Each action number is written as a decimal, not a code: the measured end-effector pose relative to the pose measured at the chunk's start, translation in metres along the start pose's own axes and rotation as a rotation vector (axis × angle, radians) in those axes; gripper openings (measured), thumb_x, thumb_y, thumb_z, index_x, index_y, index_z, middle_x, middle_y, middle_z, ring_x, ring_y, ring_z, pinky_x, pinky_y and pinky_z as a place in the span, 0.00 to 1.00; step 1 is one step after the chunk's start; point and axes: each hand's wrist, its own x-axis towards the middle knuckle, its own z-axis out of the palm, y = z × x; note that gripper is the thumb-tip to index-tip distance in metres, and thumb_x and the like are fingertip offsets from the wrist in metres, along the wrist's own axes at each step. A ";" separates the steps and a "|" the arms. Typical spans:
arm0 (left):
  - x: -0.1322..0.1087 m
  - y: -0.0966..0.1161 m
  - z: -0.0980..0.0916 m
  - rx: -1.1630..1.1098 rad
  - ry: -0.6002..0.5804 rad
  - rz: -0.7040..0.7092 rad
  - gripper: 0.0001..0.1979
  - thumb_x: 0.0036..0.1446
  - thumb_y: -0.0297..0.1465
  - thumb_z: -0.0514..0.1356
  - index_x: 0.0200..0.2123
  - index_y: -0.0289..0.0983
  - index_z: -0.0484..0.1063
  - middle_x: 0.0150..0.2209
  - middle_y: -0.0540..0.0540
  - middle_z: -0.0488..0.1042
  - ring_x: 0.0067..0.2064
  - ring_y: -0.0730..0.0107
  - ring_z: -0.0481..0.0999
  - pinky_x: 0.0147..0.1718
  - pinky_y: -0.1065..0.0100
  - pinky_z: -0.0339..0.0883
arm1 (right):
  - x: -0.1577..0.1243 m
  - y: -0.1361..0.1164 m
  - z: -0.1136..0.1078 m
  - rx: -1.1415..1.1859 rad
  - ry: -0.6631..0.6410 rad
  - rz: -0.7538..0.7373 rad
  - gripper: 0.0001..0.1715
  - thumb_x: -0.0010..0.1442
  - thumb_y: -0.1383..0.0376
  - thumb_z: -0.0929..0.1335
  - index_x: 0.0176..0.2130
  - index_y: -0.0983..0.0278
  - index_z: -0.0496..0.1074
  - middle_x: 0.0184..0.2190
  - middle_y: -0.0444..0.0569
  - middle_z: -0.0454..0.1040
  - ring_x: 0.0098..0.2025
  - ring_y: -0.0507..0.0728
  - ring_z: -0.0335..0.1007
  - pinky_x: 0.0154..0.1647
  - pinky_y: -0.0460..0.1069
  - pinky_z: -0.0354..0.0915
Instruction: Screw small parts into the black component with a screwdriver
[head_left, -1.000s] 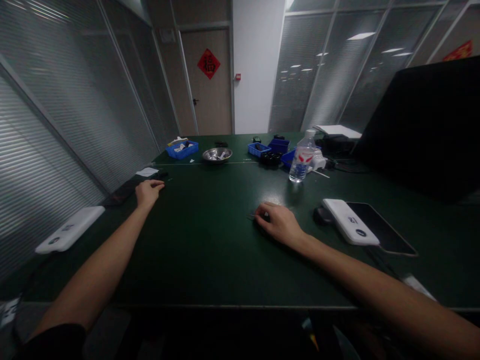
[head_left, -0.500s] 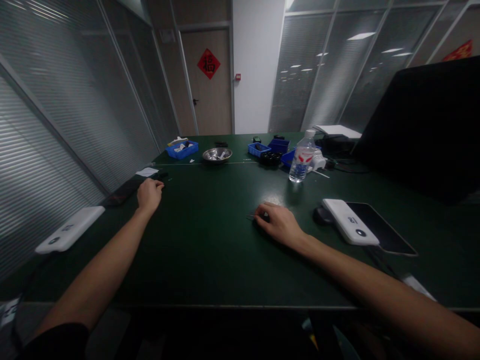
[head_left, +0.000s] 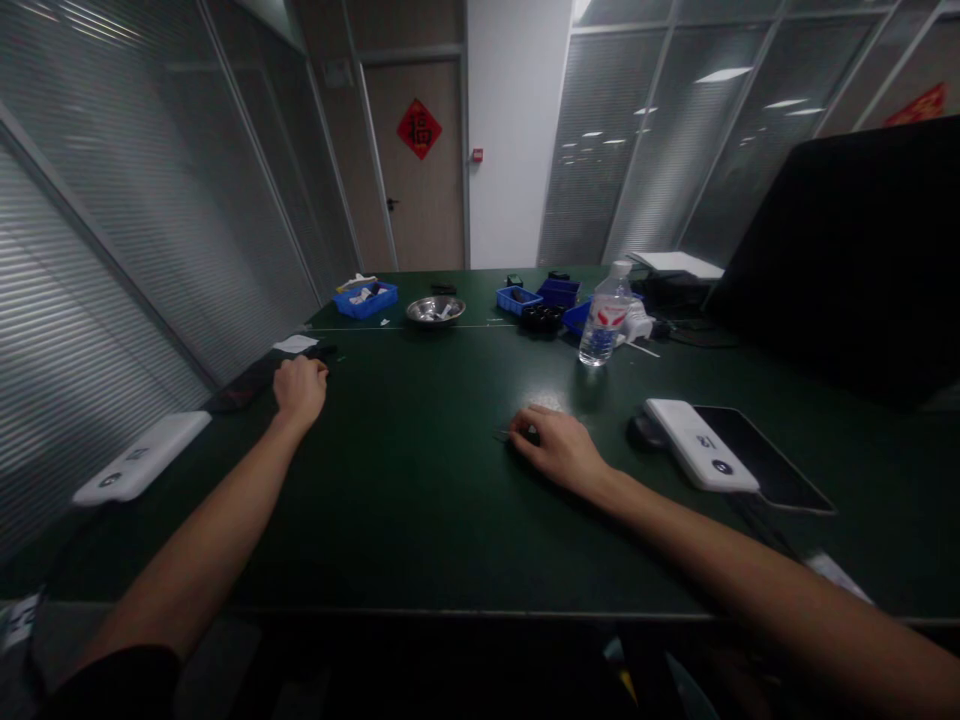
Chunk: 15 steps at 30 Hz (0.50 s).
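My left hand (head_left: 300,388) rests on the dark green table (head_left: 420,500) at its left side, fingers curled in a loose fist, close to a small black object (head_left: 324,351) and a white slip of paper (head_left: 294,344). What its fingers hold, if anything, is hidden. My right hand (head_left: 559,447) lies near the table's middle, fingers pinched on a thin metal tool (head_left: 501,434) whose tip sticks out to the left, over a small dark part (head_left: 529,434).
White power banks lie at the left (head_left: 139,456) and right (head_left: 701,442), the right one beside a dark phone (head_left: 765,467) and a black round object (head_left: 642,430). Farther back stand a water bottle (head_left: 604,314), blue bins (head_left: 364,298), a metal bowl (head_left: 434,310) and a large black monitor (head_left: 855,250).
My left hand has shifted slightly toward the black object and curled tighter. My right hand has stayed in place.
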 end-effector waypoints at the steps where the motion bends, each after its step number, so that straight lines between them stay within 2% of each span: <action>1: 0.000 0.000 -0.001 0.010 -0.004 0.004 0.17 0.65 0.34 0.54 0.47 0.36 0.81 0.48 0.34 0.78 0.50 0.44 0.73 0.48 0.51 0.67 | 0.000 0.000 0.000 0.001 -0.003 0.001 0.08 0.67 0.61 0.67 0.43 0.61 0.75 0.41 0.48 0.76 0.37 0.55 0.71 0.36 0.48 0.61; 10: 0.001 0.005 -0.008 0.054 -0.053 -0.008 0.16 0.65 0.35 0.54 0.45 0.36 0.81 0.45 0.33 0.79 0.50 0.42 0.75 0.51 0.48 0.62 | 0.000 -0.002 -0.002 0.004 -0.011 0.005 0.08 0.67 0.62 0.67 0.43 0.61 0.75 0.41 0.48 0.76 0.38 0.55 0.71 0.36 0.48 0.61; 15: 0.002 0.005 -0.008 0.019 -0.084 -0.036 0.15 0.64 0.33 0.55 0.46 0.35 0.80 0.47 0.33 0.79 0.48 0.45 0.77 0.47 0.51 0.67 | -0.001 -0.004 -0.004 0.002 -0.017 0.005 0.09 0.67 0.62 0.67 0.43 0.61 0.75 0.42 0.48 0.76 0.38 0.55 0.71 0.36 0.48 0.62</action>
